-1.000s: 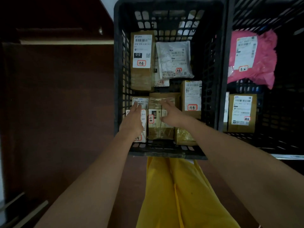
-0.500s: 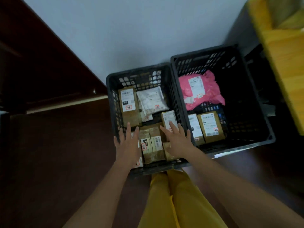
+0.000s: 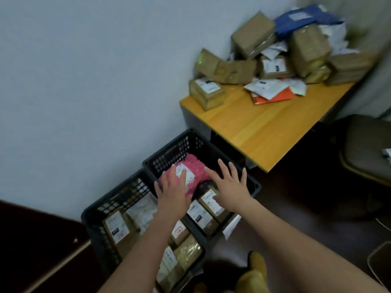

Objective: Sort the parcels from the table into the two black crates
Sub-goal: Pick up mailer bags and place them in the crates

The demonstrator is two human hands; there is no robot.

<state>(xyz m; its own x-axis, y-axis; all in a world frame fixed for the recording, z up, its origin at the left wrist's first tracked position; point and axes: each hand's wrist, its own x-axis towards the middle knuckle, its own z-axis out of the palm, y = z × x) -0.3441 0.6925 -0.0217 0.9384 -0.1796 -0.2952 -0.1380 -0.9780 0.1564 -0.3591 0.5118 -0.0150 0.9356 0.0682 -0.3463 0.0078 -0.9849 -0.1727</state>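
Both hands empty, fingers spread flat: left hand (image 3: 174, 192) and right hand (image 3: 229, 187) over the crates. Near crate (image 3: 96, 216) packed with brown boxes (image 3: 117, 229); far crate (image 3: 255, 186) holding a pink bag (image 3: 195, 170) and two boxes (image 3: 208, 210). Beyond, on the table (image 3: 260, 127), unsorted parcels (image 3: 275, 51) heaped against the wall.

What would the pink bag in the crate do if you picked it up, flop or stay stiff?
The pink mailer bag would probably flop and sag, because its plastic looks wrinkled and puffy, not boxy like the cardboard boxes beside it. It is likely light for its size, though its contents are hidden. The smooth plastic might be a bit slippery.
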